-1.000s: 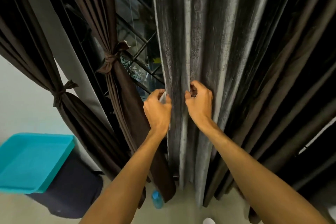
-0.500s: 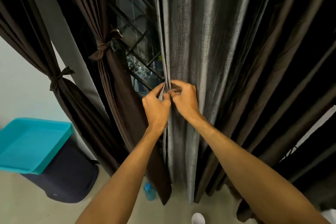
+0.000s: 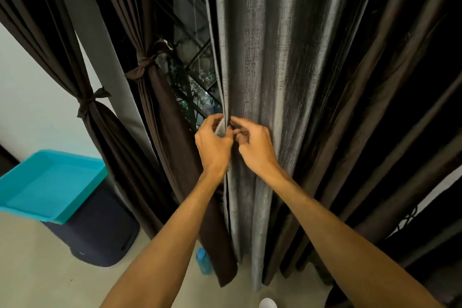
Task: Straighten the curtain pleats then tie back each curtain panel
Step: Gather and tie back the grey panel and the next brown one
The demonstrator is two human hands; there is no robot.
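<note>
A wide grey-brown curtain panel (image 3: 280,62) hangs loose in front of me, in long vertical pleats. My left hand (image 3: 212,144) pinches its left edge, with the pale lining showing between thumb and fingers. Right beside it, my right hand (image 3: 255,145) has its fingers curled at the same fold, thumb and forefinger pinching the cloth. To the left hang two brown panels, each gathered by a knotted tieback: the nearer tied panel (image 3: 160,97) and the far tied panel (image 3: 87,105).
A window grille (image 3: 197,62) shows between the loose panel and the tied one. On the floor at left a dark bin (image 3: 100,230) carries a turquoise tray (image 3: 50,182). A blue bottle (image 3: 203,261) stands at the curtain's foot, a white object (image 3: 267,303) at the bottom edge.
My right hand has slid left from a pleat farther in, gathering the fold over to the edge held by my left hand. The two hands now sit close together.
</note>
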